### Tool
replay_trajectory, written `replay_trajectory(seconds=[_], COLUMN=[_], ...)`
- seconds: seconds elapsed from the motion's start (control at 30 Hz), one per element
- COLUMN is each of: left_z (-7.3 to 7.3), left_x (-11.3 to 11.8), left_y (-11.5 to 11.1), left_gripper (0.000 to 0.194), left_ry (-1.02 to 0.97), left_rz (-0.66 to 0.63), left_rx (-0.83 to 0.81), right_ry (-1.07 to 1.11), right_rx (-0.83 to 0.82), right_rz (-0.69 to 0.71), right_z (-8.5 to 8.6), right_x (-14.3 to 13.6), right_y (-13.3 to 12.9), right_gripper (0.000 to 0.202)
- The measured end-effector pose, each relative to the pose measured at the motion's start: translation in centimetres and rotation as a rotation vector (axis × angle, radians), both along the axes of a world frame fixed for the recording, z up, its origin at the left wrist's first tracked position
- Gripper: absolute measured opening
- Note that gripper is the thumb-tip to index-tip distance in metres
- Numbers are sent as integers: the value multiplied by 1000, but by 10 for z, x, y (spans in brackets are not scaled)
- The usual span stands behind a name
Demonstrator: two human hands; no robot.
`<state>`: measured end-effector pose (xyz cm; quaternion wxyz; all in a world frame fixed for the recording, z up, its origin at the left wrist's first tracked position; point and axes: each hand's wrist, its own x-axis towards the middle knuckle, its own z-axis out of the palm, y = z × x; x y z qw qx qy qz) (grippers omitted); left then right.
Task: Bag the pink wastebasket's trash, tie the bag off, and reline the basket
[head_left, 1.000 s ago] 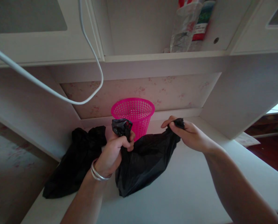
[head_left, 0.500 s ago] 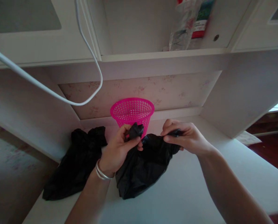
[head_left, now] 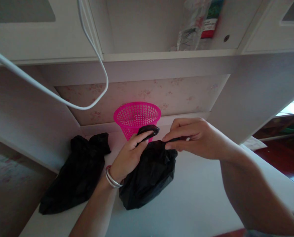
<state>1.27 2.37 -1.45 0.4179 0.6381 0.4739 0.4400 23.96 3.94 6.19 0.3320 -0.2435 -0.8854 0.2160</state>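
Observation:
A black plastic bag [head_left: 149,174] hangs bunched between my two hands above the white desk top. My left hand [head_left: 128,154], with bangles at the wrist, is closed on a gathered black end of the bag. On the other side, my right hand [head_left: 188,136] pinches the bag's upper edge between thumb and fingers. Just behind the hands stands a pink mesh basket [head_left: 137,115], its lower part hidden by the bag and my left hand. To the left lies a second black plastic bag [head_left: 75,174], touched by neither hand.
The white desk top [head_left: 198,197] spreads below my hands. A white cable [head_left: 87,107] loops down at the upper left. Overhead, a cabinet shelf [head_left: 147,57] holds a clear plastic container [head_left: 190,36] and a green-and-red package [head_left: 209,24]. Side panels stand left and right.
My right hand has moved slightly left, closer to my left hand, still pinching the bag. The gathered end in my left hand now points up and right. The view has shifted a little.

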Motion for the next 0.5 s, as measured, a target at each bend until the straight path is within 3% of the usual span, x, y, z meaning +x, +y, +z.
replay_trajectory(seconds=[0.17,0.27,0.4,0.5], left_z=[-5,-10,-11,-10], left_x=[-5,-6,-2,-3], left_y=[1,2,1,-1], left_gripper=[47,36,2,12], left_ry=[-89,-159,-130,-37], left_rz=[-63,-98,-34,-90], left_rx=[5,17,15,27], right_ry=[82,136,192,192], right_rx=[12,5,-15,-14], right_rz=[24,23,-2,-10], right_z=[-6,-8,-13,-16], right_x=[-3,-8,-16,-19], right_y=[3,5,6,7], right_gripper=[14,13,6,8])
